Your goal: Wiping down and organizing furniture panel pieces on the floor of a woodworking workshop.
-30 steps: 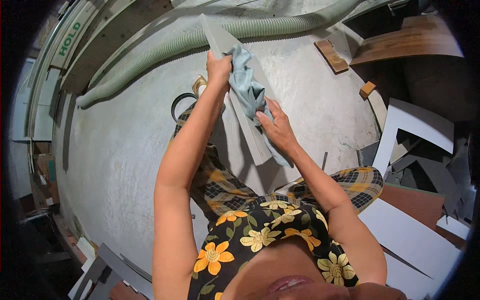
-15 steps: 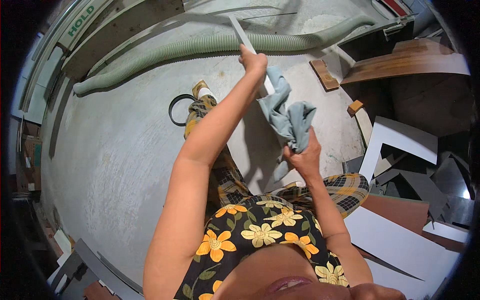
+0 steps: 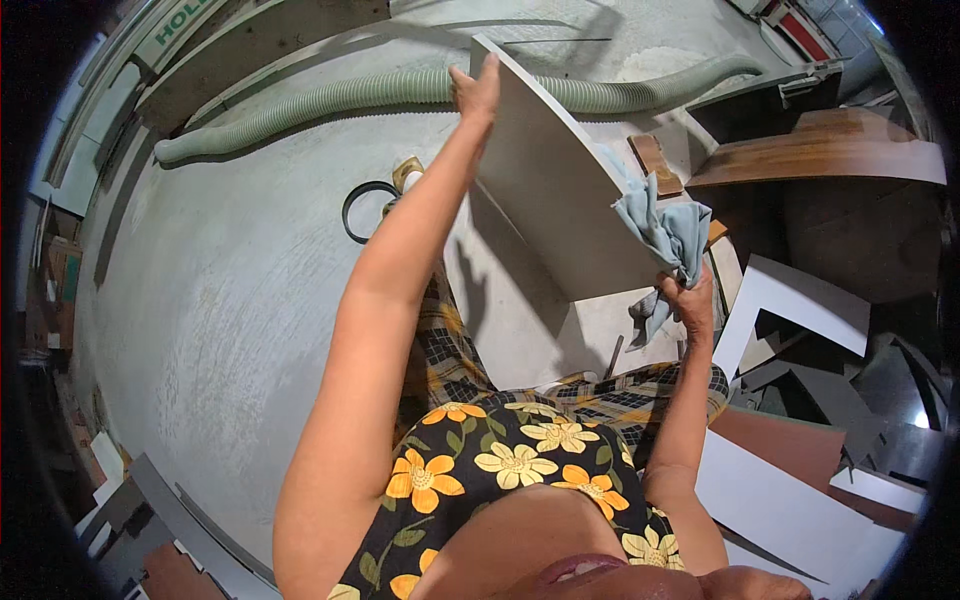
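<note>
A flat pale grey panel (image 3: 560, 180) stands tilted in front of me, its broad face showing and a white edge along its upper right side. My left hand (image 3: 477, 95) is closed on the panel near its far corner. A crumpled blue-grey cloth (image 3: 665, 230) lies against the right end of the white edge. My right hand (image 3: 692, 300) is closed around the cloth's lower bunch, next to the panel's near right corner. Part of the cloth hangs below that hand. The fingers behind the cloth are partly hidden.
A ribbed pale green hose (image 3: 400, 92) crosses the floor beyond the panel. A black ring (image 3: 350, 215) lies by my foot. Wood blocks (image 3: 655, 162), a curved brown board (image 3: 820, 155) and white and dark offcut sheets (image 3: 800, 300) crowd the right side.
The panel has turned from nearly edge-on to showing its broad face. My right hand and the cloth have moved right; my left hand has shifted slightly away and left.
</note>
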`<state>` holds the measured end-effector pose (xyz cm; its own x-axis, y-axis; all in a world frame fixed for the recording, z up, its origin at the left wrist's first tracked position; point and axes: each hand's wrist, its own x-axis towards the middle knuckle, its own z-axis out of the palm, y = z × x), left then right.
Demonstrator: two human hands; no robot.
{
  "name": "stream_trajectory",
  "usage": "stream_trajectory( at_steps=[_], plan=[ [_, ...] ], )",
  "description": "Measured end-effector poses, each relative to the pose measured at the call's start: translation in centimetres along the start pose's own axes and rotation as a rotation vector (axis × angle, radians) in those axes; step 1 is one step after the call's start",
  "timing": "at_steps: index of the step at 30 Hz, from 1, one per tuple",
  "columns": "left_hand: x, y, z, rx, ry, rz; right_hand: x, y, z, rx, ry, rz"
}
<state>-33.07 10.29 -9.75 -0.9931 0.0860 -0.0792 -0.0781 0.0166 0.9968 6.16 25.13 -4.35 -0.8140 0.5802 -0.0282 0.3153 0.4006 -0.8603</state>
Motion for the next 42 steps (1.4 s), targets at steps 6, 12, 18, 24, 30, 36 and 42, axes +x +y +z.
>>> stream_trajectory(
  at_steps=[6, 12, 18, 24, 30, 36, 42],
  plan=[
    [3.5, 0.4, -2.7, -0.084, -0.089, 0.113, -1.6, -0.6, -0.6, 0.038, -0.007, -0.064],
    [3.6, 1.4, -4.7, -0.025, -0.451, 0.233, -3.6, 1.4, -2.4, 0.024, 0.054, 0.047],
    [-1.1, 5.6, -4.7, 0.107, -0.57, 0.263, -3.4, 7.6, -5.7, 0.411, 0.227, 0.042],
    [-2.4, 5.9, -3.9, 0.136, -0.53, 0.362, -1.5, 9.6, -6.1, 0.497, 0.391, 0.048],
    [-4.1, 6.5, 0.0, 0.305, -0.377, 0.512, 0.0, 11.7, -6.3, 0.466, 0.725, -0.073],
    [-7.4, 9.4, 4.2, 0.438, -0.375, 0.699, -0.1, 12.0, -7.3, 0.489, 1.113, -0.101],
    [-6.5, 10.6, 7.5, 0.689, -0.485, 0.82, 2.6, 4.7, -0.9, 0.511, 1.152, 0.013]
  ],
)
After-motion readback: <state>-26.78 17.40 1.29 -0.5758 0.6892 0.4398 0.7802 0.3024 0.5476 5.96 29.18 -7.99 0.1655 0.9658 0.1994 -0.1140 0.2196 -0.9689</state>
